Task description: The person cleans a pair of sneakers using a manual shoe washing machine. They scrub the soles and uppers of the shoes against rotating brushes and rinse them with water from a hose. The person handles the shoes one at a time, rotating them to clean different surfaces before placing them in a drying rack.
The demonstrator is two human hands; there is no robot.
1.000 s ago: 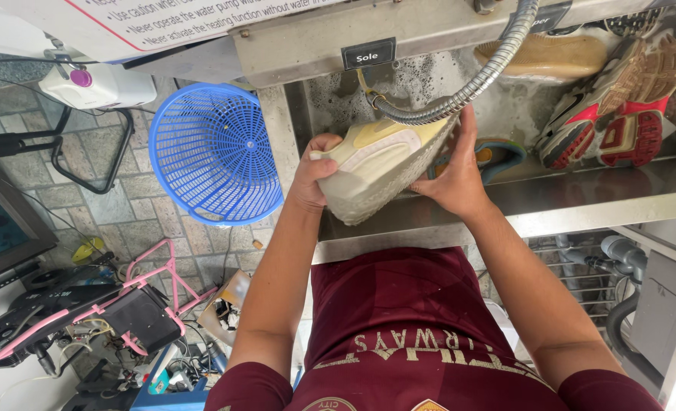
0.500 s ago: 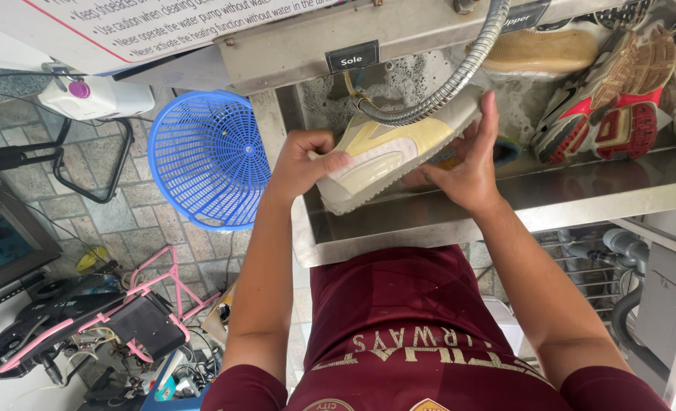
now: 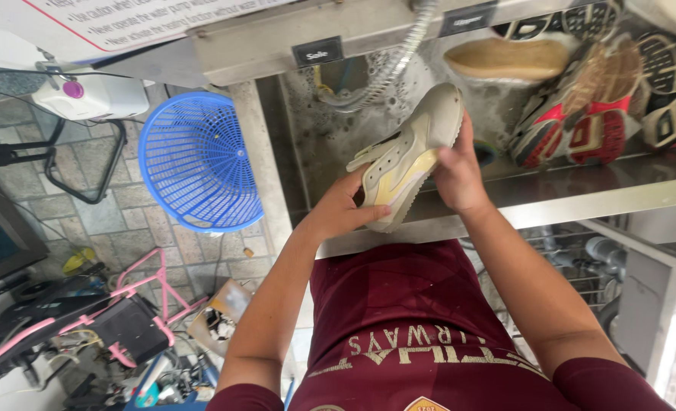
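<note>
A cream and pale yellow sneaker (image 3: 410, 156) is held over a wet steel sink (image 3: 330, 141), its upper side with the laces facing me and its toe pointing up and to the right. My left hand (image 3: 339, 211) grips the heel end from below. My right hand (image 3: 457, 171) clasps the side near the toe. A flexible metal hose (image 3: 387, 72) hangs down just behind the shoe.
Several wet shoes, one tan sole (image 3: 509, 57) and red and grey sneakers (image 3: 581, 118), lie in the sink's right part. A blue plastic basket (image 3: 195, 161) stands on the tiled floor at left, a pink-framed black object (image 3: 98, 320) below it. A steel shelf edge (image 3: 581, 194) fronts the sink.
The sneaker has been turned in my hands: earlier its sole and side faced me, now the laced upper does, and the toe has swung up to the right.
</note>
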